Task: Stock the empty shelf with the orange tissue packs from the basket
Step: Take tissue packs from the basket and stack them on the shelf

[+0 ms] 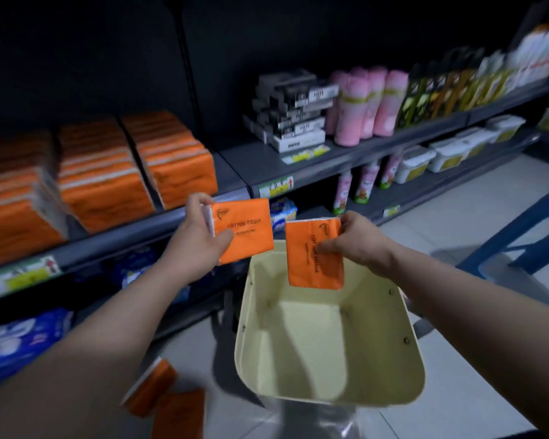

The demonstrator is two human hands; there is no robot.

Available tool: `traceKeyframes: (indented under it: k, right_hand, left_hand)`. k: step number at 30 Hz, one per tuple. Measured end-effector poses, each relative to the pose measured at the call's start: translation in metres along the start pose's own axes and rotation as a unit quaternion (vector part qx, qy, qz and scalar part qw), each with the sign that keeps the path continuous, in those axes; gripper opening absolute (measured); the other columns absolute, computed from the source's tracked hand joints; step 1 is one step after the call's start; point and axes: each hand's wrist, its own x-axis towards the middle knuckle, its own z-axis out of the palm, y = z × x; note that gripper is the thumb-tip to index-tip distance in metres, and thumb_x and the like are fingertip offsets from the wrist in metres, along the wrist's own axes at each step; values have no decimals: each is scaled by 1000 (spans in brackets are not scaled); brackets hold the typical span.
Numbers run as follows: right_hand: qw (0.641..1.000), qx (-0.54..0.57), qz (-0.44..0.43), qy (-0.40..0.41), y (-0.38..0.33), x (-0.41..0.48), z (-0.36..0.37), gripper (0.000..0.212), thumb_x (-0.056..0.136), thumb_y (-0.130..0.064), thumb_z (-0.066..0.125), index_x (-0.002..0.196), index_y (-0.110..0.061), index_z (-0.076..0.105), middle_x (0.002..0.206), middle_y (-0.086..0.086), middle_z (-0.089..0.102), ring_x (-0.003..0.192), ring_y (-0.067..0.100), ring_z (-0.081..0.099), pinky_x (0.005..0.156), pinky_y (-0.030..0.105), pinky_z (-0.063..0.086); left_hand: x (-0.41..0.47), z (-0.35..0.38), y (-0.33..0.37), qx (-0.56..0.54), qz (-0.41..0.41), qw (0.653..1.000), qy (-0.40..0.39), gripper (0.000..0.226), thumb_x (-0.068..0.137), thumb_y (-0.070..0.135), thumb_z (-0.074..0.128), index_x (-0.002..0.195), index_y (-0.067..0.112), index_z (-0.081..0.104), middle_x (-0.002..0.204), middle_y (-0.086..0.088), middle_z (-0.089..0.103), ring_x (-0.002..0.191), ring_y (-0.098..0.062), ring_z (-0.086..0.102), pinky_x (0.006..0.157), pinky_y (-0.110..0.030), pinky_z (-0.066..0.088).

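Note:
My left hand (197, 232) grips an orange tissue pack (251, 226) marked COTTON TISSUE, held up in front of the shelf edge. My right hand (352, 240) pinches a second orange pack (308, 248) by its upper right corner, hanging over the cream basket (251, 343). Nothing lies inside the basket. On the grey shelf (232, 175) at the left stand three rows of orange packs (102, 179), with bare shelf to their right. Two more orange packs (165, 397) lie on the floor beside the basket.
Black-and-white boxes (290, 112), pink rolls (365, 103) and green bottles (441, 90) fill the shelf to the right. Blue packs (19, 340) sit on the lower shelf. A blue plastic stool (526, 232) stands at the right on the tiled floor.

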Motion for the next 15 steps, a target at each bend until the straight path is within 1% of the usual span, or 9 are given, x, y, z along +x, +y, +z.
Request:
traceKeyframes:
  k: [2,4,5,7,8,9,12,14,15]
  right_hand:
    - [1000,27,-10,11,-21,-8,-7,43,65,-13,83,100,-6,60,93,8,70,81,20,67,72,34,56]
    - [999,42,-25,21,-42,-14,-13,38,68,-12,81,100,-5,63,94,10,71,86,22,69,80,38,57]
    - [998,48,-37,24,-51,-15,-16,31,70,-11,79,97,-7,64,91,8,71,82,18,69,76,34,58]
    - [996,59,-66,23,-67,-13,-20,15,74,-11,75,84,-14,64,81,1,71,66,4,67,57,18,55]
    - [995,66,-77,21,-74,-9,-21,13,76,-11,74,82,-16,63,81,0,70,61,0,65,51,13,50]
    - [994,72,-84,20,-79,-2,-21,14,78,-12,73,87,-16,62,84,1,70,64,1,66,51,14,49]
    - [991,87,-97,31,-95,28,-19,28,82,-19,70,105,-18,54,93,2,67,79,13,66,63,22,52]
    - [988,107,-103,32,-105,55,-18,28,85,-25,67,108,-21,51,99,4,67,86,19,67,76,33,56]
    - [987,118,-104,29,-111,70,-17,26,87,-29,64,107,-21,51,99,5,67,86,21,67,77,38,56]
  left_hand:
    - [0,-19,7,-5,9,999,34,39,85,27,63,105,28,30,77,0,56,63,-23,61,57,-32,47]
    - [5,-37,14,-3,8,998,56,40,83,33,67,103,29,32,84,-4,60,67,-23,61,53,-33,45]
    - [10,-45,17,-11,3,998,59,40,83,36,67,102,30,33,89,-7,62,69,-25,62,53,-36,47]
    - [24,-59,22,-24,0,998,66,39,82,39,67,101,31,33,97,-10,63,74,-28,63,61,-39,51]
    - [33,-64,24,-26,2,997,76,39,82,40,67,101,32,34,98,-11,62,75,-27,61,65,-39,50]
    - [43,-69,27,-27,4,996,89,39,82,40,67,102,31,34,99,-11,62,74,-24,60,65,-37,48]
    - [84,-77,35,-55,8,991,121,41,83,33,69,107,30,36,104,-5,61,67,-10,62,59,-29,48]
    - [115,-78,39,-80,5,988,130,44,82,30,70,114,30,40,108,0,60,83,-13,63,66,-30,52]
    - [133,-77,41,-74,7,987,139,43,81,29,71,113,29,43,105,3,59,89,-15,61,68,-27,51]
